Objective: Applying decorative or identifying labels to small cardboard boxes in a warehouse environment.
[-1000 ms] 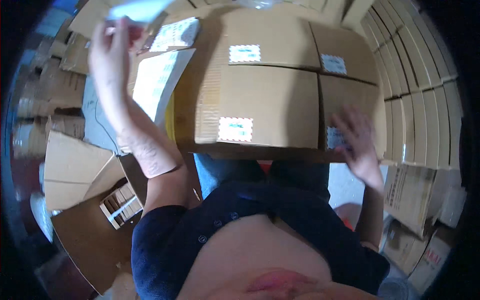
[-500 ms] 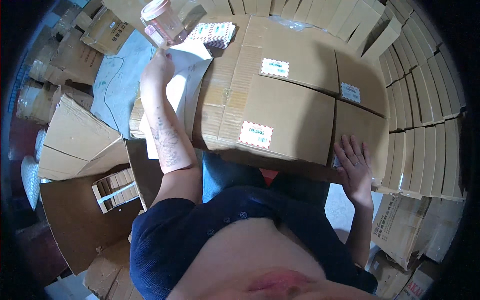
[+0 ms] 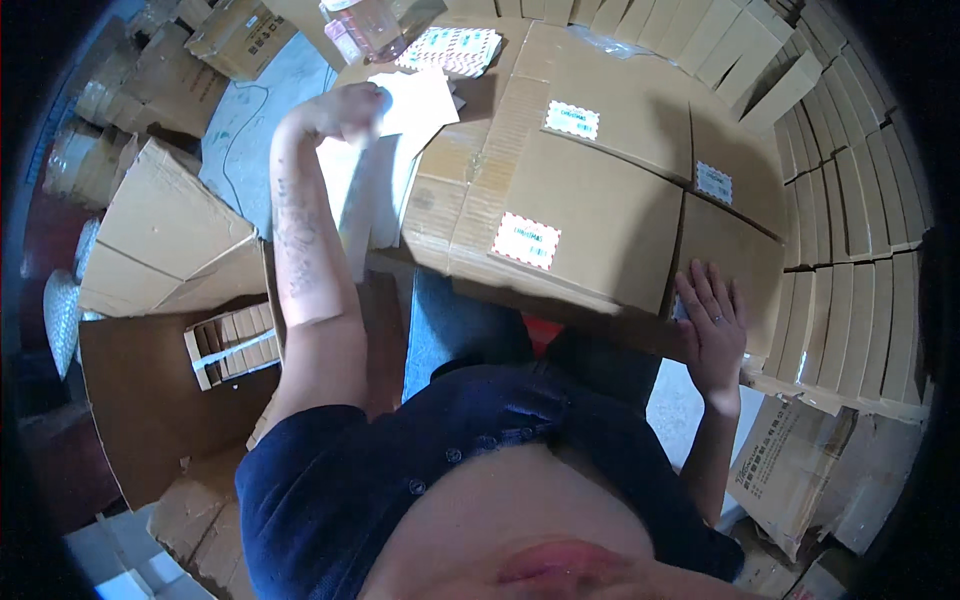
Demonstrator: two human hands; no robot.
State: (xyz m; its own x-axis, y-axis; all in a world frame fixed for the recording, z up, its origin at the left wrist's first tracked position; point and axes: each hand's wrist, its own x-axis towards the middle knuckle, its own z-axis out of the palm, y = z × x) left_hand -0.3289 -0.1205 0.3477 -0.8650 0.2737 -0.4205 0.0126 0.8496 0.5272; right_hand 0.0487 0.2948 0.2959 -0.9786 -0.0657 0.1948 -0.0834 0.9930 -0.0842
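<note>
My left hand [image 3: 348,112] is over the white paper sheets [image 3: 415,105] at the table's left, its fingers curled together and smeared by motion. What the fingers pinch cannot be made out. A pale strip of paper [image 3: 358,205] runs down below this hand, past the table edge. My right hand [image 3: 712,325] lies flat, fingers apart, on the near right brown carton [image 3: 735,235], partly covering a label there. Beside it lies the near left carton [image 3: 600,215] with a red-edged label [image 3: 526,241]. Two more labelled cartons [image 3: 625,105] lie behind these.
A clear cup [image 3: 370,30] and a stack of patterned labels [image 3: 450,50] stand at the back left. Rows of upright cartons [image 3: 850,190] line the right and back. An open box [image 3: 130,400] holding small cartons [image 3: 235,345] stands at lower left.
My left hand has moved slightly right and nearer the middle of the sheets, and the pale strip now shows below it. My right hand stays on the carton. The view has shifted slightly.
</note>
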